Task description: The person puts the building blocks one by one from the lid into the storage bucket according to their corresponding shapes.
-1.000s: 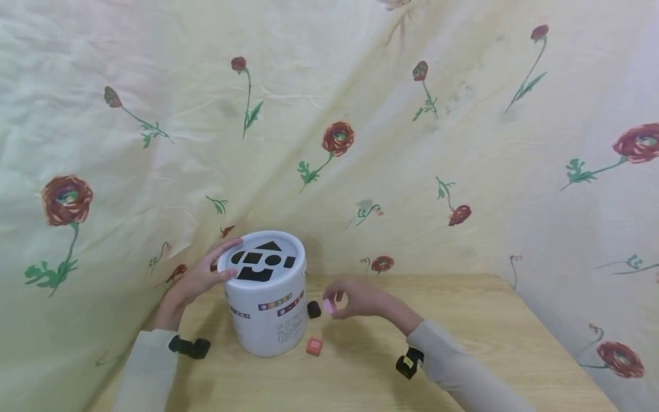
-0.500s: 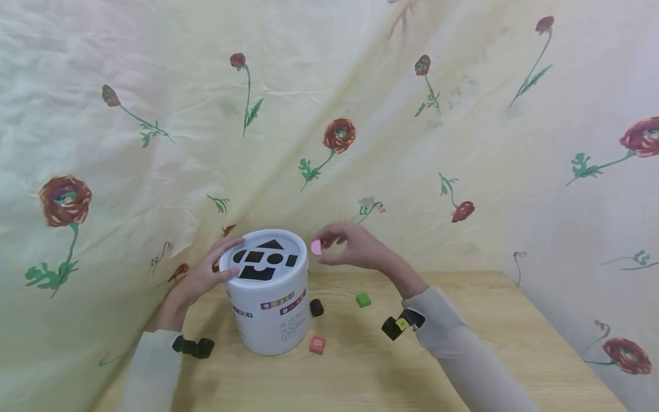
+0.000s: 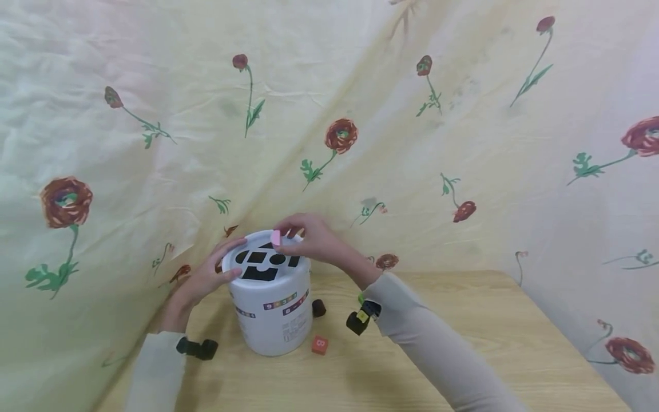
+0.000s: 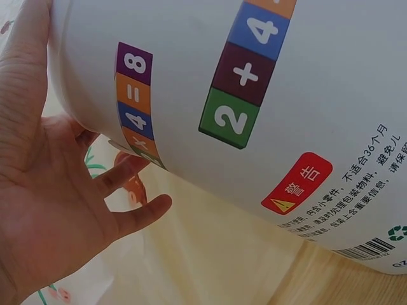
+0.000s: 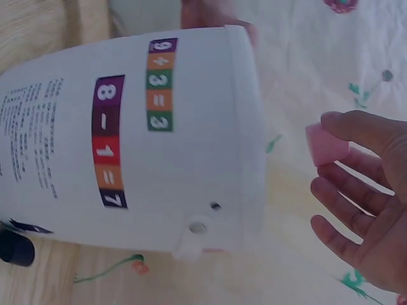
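A white bucket [image 3: 273, 323] with a lid [image 3: 280, 272] stands upright on the table; the lid has several dark shaped cutouts. My left hand [image 3: 208, 274] rests on the lid's left edge, thumb on top and fingers spread along the rim. In the left wrist view, two fingers of the left hand [image 4: 70, 190] extend beside the bucket's wall. My right hand [image 3: 314, 237] pinches a small pink half-round block [image 3: 276, 238] over the far side of the lid. The right wrist view shows this pink block [image 5: 327, 146] between thumb and fingertips, apart from the lid.
A red block [image 3: 320, 345] marked with a white character lies right of the bucket. Behind it sits a dark block [image 3: 319, 308]. A green block [image 3: 361, 298] is mostly hidden by the right wrist. Flowered cloth [image 3: 412, 171] hangs behind the wooden table [image 3: 463, 320].
My right hand has lifted the pink block from beside the bucket and carried it up and left over the lid. The left hand stays on the lid's edge.
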`<state>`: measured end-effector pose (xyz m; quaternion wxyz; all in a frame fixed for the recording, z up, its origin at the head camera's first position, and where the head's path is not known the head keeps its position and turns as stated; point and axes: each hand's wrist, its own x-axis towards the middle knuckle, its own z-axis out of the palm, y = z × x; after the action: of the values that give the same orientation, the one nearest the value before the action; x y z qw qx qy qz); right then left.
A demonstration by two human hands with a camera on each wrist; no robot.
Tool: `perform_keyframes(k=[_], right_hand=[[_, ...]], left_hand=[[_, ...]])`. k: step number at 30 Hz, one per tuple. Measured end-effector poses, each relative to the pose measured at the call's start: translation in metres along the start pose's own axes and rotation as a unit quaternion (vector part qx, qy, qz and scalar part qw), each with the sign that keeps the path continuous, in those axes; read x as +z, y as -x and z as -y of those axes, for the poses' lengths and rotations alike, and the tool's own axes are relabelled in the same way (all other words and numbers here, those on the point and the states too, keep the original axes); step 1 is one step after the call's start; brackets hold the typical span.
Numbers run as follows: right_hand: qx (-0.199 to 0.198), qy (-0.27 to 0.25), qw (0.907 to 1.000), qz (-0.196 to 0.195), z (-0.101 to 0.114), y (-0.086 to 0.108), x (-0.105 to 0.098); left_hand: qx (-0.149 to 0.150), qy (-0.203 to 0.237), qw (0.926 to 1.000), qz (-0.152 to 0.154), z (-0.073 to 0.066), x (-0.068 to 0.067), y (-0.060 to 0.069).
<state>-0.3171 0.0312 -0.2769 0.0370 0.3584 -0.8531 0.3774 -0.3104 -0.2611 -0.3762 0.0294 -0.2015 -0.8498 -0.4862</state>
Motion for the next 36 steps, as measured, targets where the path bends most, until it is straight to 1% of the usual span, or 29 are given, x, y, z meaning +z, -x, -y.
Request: perform_keyframes(k=[5,8,13,19,22,25,32,36], right_hand=[[0.018,-0.002,0.9998,-0.007,0.006,-0.012,0.017],[0.038,-0.014,0.9992,-0.005,0.008,-0.017,0.027],[0.065,-0.028,0.9975,0.002,0.012,-0.026,0.04],[0.073,-0.015,0.9972,-0.009,0.018,-0.037,0.051],[0.076,-0.006,0.997,-0.015,0.019,-0.041,0.057],[0.077,-0.01,0.9968,-0.019,0.018,-0.044,0.063],[0.077,-0.028,0.9965,-0.017,0.014,-0.047,0.074],[0.082,-0.011,0.9963,-0.021,0.018,-0.045,0.078]], left_hand=[[-0.004,-0.003,1.0,0.0,0.002,0.0,-0.001],[-0.008,-0.006,0.9999,0.0,0.002,0.001,0.0],[-0.005,-0.002,1.0,0.001,0.001,0.001,0.0],[0.01,0.012,0.9999,0.001,0.001,0.0,0.0],[0.009,0.018,0.9998,-0.001,0.003,0.0,-0.001],[0.008,0.019,0.9998,0.002,0.004,0.0,0.0],[0.004,0.023,0.9997,0.003,0.002,0.0,0.002],[0.013,0.026,0.9996,0.003,0.002,0.0,0.001]])
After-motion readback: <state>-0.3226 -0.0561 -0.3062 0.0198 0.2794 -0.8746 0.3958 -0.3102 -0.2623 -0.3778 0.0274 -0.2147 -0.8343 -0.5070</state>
